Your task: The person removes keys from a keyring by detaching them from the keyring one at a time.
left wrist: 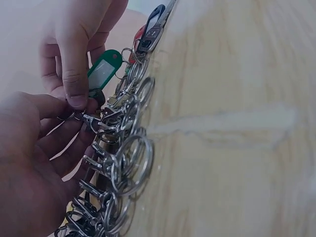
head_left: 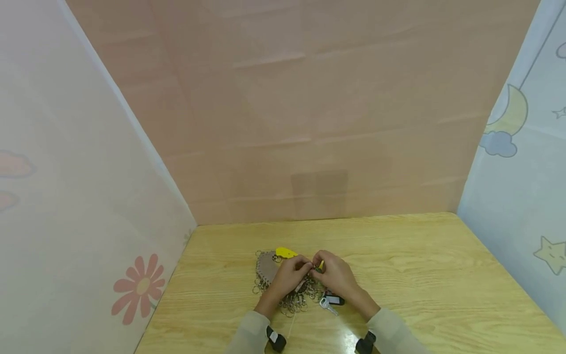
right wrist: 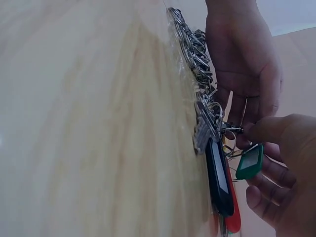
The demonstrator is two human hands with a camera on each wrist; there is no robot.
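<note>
One green tag [left wrist: 104, 69] hangs at the fingertips where the two hands meet, just above the tabletop [head_left: 433, 275]. The right hand [head_left: 337, 275] pinches the tag's ring end between thumb and fingers; the left hand [head_left: 289, 275] pinches a small metal clasp [left wrist: 91, 122] right beside it. Whether the ring is hooked through the clasp cannot be told, since the fingertips cover the joint.

Below and left of the grip lies one grey-brown round holder [head_left: 267, 267], edged with metal rings [left wrist: 134, 163] and clasps. These overlap too much for a sure count, but there are well over ten. The left hand and forearm hide part of the holder in the head view.

Near the right hand are one black tag [head_left: 334, 299] with a pale label, one silver key [head_left: 328, 306] beside it, and one red tag [right wrist: 233, 202] partly behind the black one. One yellow tag [head_left: 286, 252] lies at the holder's far edge; a second yellow patch shows by the right fingers, mostly hidden.

Two pale sleeves [head_left: 251, 330] and two black wrist cameras [head_left: 366, 342], one per arm, fill the near edge. Around the tabletop stand three panels: a plain brownish one [head_left: 309, 98] behind, one with a complete red flower [head_left: 143, 286] at left, and one with a moon, a cloud and stars at right.
</note>
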